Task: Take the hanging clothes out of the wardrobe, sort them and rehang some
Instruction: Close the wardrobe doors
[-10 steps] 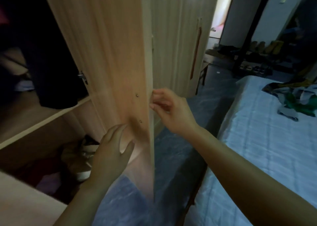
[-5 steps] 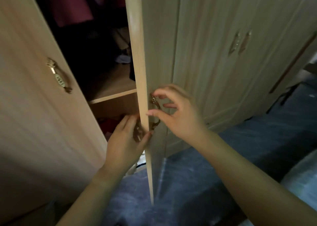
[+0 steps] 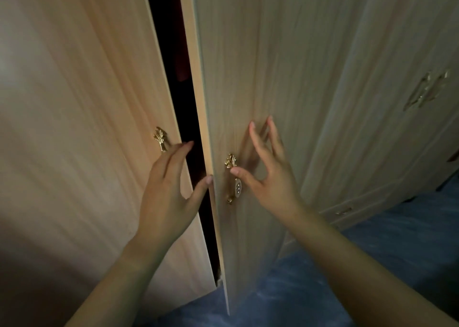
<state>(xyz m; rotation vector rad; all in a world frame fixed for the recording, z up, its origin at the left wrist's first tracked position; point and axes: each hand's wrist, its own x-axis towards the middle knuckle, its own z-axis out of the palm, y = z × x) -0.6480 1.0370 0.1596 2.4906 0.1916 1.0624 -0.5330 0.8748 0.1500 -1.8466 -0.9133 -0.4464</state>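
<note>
Head view: two wardrobe doors standing nearly closed, both hands at the gap.

Left hand spreading open at 7 o'clock, palm lying on the left door, thumb touching the right door's edge. Right hand at 5 o'clock, fingers splayed, fingertips pressing the panel, thumb brushing the gold handle, gripping nothing. Clothes barely showing: a reddish garment in the dark slit at 12 o'clock.
</note>
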